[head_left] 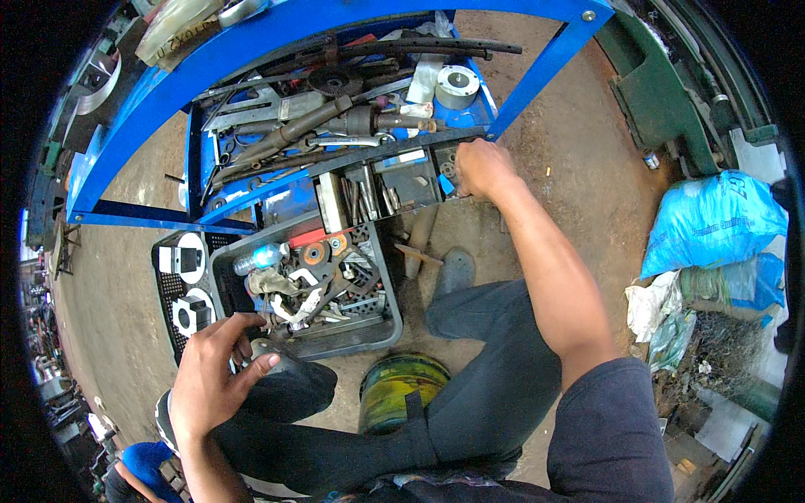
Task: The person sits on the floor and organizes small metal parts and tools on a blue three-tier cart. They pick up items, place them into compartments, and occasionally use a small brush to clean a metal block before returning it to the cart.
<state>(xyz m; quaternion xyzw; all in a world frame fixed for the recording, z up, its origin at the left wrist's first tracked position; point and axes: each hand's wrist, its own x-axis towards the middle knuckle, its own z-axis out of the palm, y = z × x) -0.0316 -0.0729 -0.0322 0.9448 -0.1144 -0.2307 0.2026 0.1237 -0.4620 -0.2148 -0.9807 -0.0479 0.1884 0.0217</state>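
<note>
Dark trousers fill the foreground; a dark flat metal piece is pinched by the left hand beside the grey plastic crate, while the blue steel shelf edge is gripped by the right hand.

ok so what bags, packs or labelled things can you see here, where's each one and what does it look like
Blue plastic sack: far right on the ground, bulging, with dark print.
Pale wrapped roll: top left on the blue frame, cream, with dark lettering.
Small can: on the dirt at upper right, blue and white.
Round tin: by the knees, yellow-green and worn.
No screens or signs.
</note>
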